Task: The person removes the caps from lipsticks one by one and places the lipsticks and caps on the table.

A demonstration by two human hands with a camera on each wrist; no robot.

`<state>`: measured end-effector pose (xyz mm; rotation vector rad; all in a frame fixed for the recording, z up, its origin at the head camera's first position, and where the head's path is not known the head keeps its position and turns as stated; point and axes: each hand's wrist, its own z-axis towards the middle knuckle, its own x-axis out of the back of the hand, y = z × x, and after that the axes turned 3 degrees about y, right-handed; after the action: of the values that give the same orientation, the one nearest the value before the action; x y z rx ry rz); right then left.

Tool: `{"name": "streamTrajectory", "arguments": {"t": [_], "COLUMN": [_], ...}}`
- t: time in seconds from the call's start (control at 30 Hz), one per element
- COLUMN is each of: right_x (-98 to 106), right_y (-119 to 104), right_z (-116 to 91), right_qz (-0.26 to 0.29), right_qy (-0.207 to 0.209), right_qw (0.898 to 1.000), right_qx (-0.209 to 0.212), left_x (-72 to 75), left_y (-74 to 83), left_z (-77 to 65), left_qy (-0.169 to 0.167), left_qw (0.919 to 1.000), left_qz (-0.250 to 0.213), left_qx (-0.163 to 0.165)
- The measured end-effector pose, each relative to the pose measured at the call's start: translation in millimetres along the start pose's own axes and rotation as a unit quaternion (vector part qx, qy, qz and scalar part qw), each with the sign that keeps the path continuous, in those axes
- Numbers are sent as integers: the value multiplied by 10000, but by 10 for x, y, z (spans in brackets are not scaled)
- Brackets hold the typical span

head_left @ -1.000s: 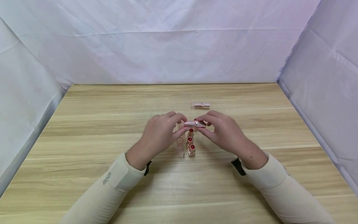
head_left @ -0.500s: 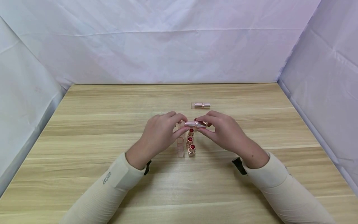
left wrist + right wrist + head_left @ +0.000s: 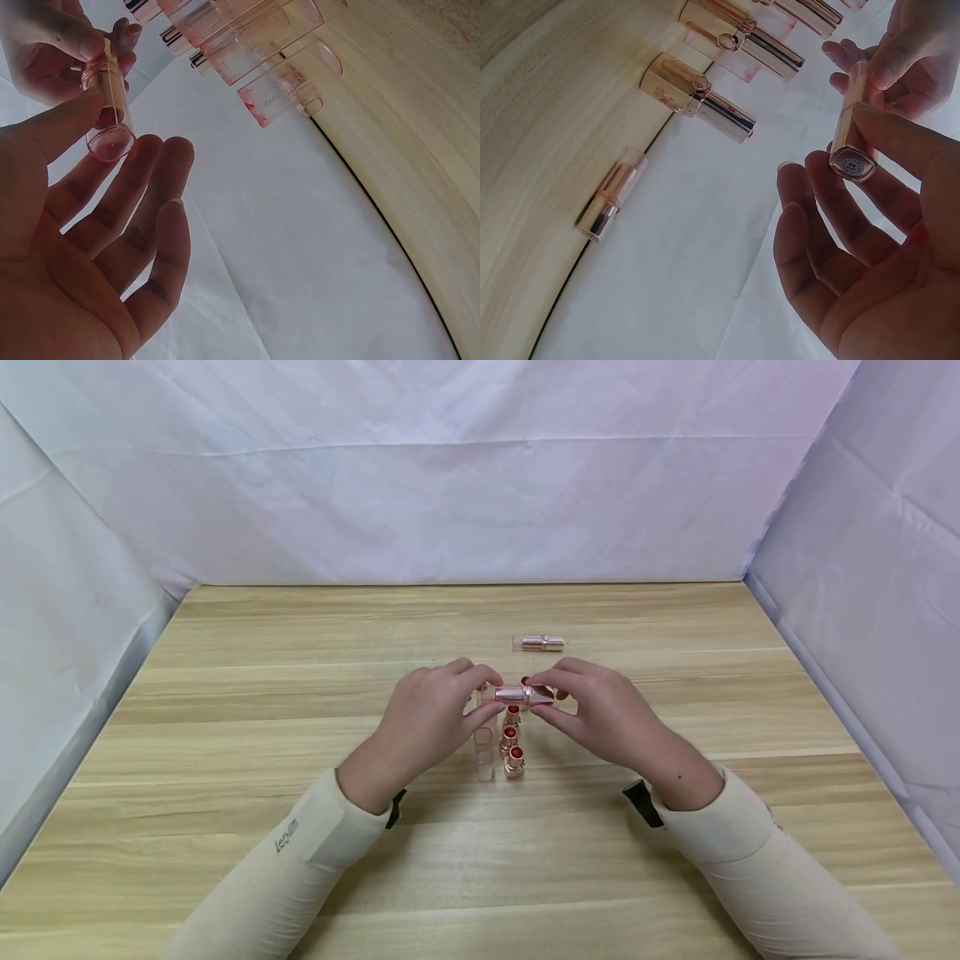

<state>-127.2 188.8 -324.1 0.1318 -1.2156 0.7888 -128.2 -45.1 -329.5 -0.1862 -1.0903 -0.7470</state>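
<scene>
Between both hands a rose-gold lipstick (image 3: pixel 513 695) is held level above a row of standing lipsticks. My left hand (image 3: pixel 431 714) pinches its clear cap (image 3: pixel 112 139) between thumb and fingers; the lipstick's metal tube shows inside that cap. At the other end, my right hand (image 3: pixel 603 710) grips the lipstick base (image 3: pixel 853 161), whose bottom label faces the right wrist camera. Just below the hands stand several uncapped lipsticks (image 3: pixel 510 739) with red tips. Beside them, on the left, clear caps (image 3: pixel 483 752) stand in a line, partly hidden by my left hand.
A capped lipstick (image 3: pixel 542 643) lies on its side beyond the hands. Everything rests on a wood-grain table (image 3: pixel 300 627), with white cloth (image 3: pixel 465 510) hanging behind and at both sides.
Both hands keep their hold. The lipstick between them has shifted very slightly down in the head view; the things on the table stay put.
</scene>
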Motion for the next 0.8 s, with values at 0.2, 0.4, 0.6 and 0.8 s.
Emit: {"name": "streamTrajectory", "arguments": {"t": [0.2,0.4,0.6,0.8], "right_x": [8,6,13,20], "right_y": [-1,-3,2,0], "right_z": [2,1,-2,7], "right_qz": [-51,-67,-96,-58], "right_qy": [15,41,61,11], "right_qw": [10000,10000,9999,10000], "right_qx": [-22,-58,-22,-5], "left_x": [2,-5,-7,-11], "left_y": [4,5,9,9], "left_z": [0,4,10,5], "left_qy": [3,-36,-55,-90], "left_qw": [10000,10000,10000,10000], "left_qz": [9,36,33,15], "left_qx": [-14,-15,-23,-28]}}
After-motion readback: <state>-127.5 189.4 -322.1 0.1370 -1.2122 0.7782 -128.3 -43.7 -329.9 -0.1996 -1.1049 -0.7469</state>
